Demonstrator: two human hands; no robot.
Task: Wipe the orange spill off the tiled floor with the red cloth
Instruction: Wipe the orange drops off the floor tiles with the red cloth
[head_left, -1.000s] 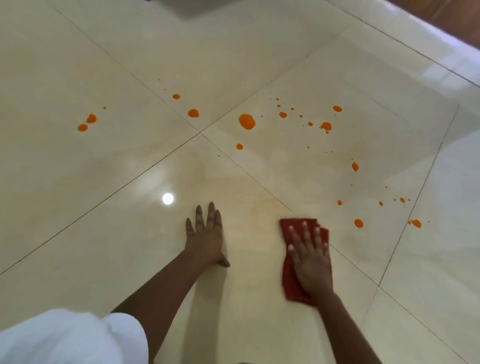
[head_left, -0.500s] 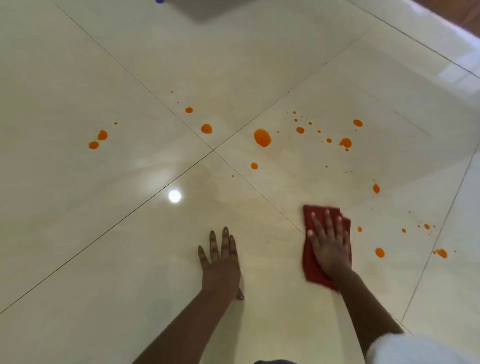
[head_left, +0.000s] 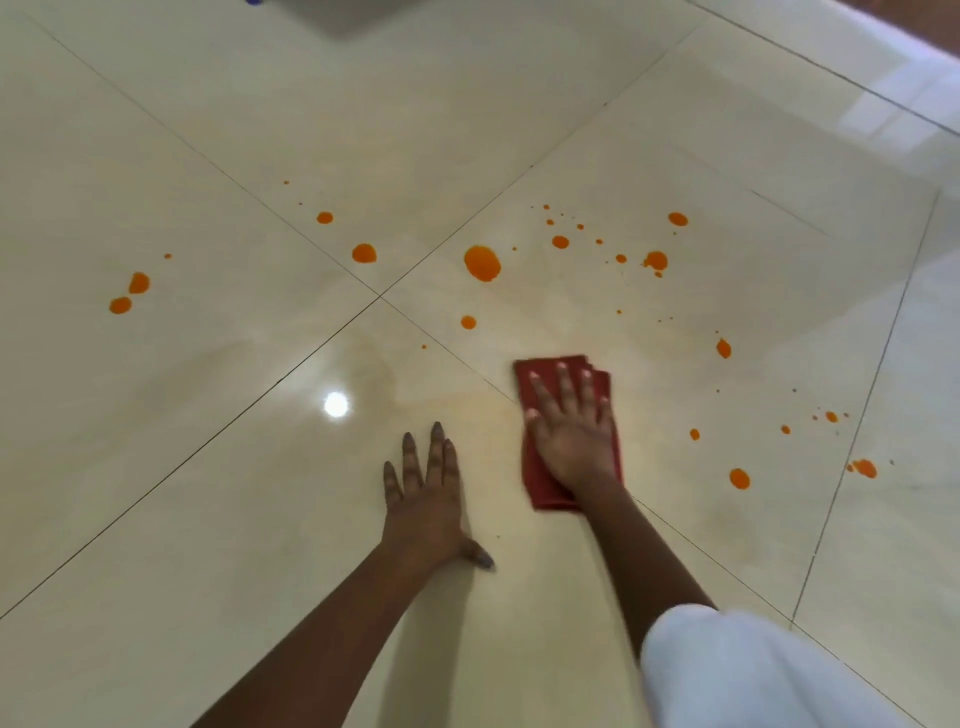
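Note:
A folded red cloth (head_left: 540, 370) lies flat on the cream tiled floor (head_left: 208, 467). My right hand (head_left: 571, 434) presses down on it with spread, straight fingers. My left hand (head_left: 423, 499) rests flat on the floor to the cloth's left, fingers straight, holding nothing. Orange spill drops are scattered ahead: the largest blob (head_left: 482, 263) lies beyond the cloth, a smaller drop (head_left: 468, 322) sits closer to it, two drops (head_left: 130, 293) lie far left, and several more (head_left: 739, 478) dot the tile to the right.
Dark grout lines cross just left of the cloth (head_left: 381, 296). A bright lamp reflection (head_left: 336, 404) shines on the tile near my left hand. A white sleeve (head_left: 727, 670) fills the lower right. A grey shadowed shape (head_left: 363, 15) sits at the top edge.
My right hand has slid the red cloth forward and to the right, then back a little leftward, across the grout line. My left hand stayed flat on the floor.

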